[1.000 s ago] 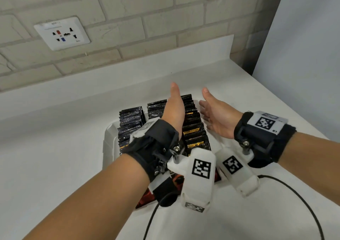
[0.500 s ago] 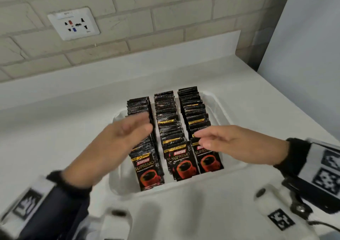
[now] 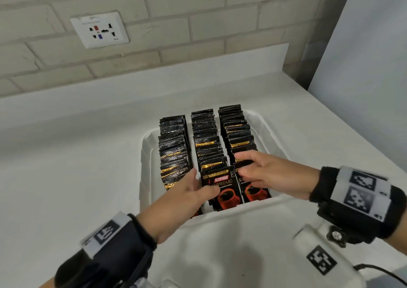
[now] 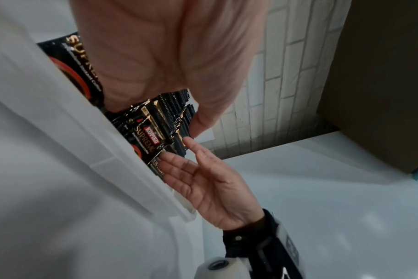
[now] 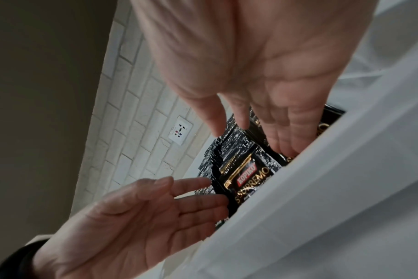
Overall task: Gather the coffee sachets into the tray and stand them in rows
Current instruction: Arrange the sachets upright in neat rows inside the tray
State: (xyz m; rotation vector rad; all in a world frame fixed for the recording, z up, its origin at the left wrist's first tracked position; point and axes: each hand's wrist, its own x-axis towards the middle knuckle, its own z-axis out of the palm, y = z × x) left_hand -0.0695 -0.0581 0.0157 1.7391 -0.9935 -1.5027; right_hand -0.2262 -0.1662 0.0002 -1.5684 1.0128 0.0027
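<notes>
- The white table [image 3: 66, 177] is carrying everything; it is smooth and matt, running back to a pale brick wall [image 3: 198, 12] with a white socket plate [image 3: 99, 30].
- The tray [image 3: 263, 125] is sitting near the table's back right corner, a white moulded rectangle with rounded corners and a raised lip, and it is holding all the coffee sachets [image 3: 206, 142] that I can see.
- The sachets are standing on edge in three rows running from the near wall of the tray to the far one; they are thin, glossy black foil packets with gold bands, serrated top edges and a red cup printed on the front faces.
- A second ago my hands were raised over the rows with their edges down; now they are coming in low at the near end of the tray.
- My left hand [image 3: 187, 196] is lying with straight fingers against the front of the left row, the thumb touching the face of the middle row's front sachet; it is gripping nothing.
- My right hand [image 3: 271, 175] is resting with relaxed, nearly straight fingers on the tops of the right row's front sachets, thumb apart from them, nothing pinched.
- I judge the gathering done, with no sachet lying loose on the table, and this is only a last squaring of the front packets.
</notes>
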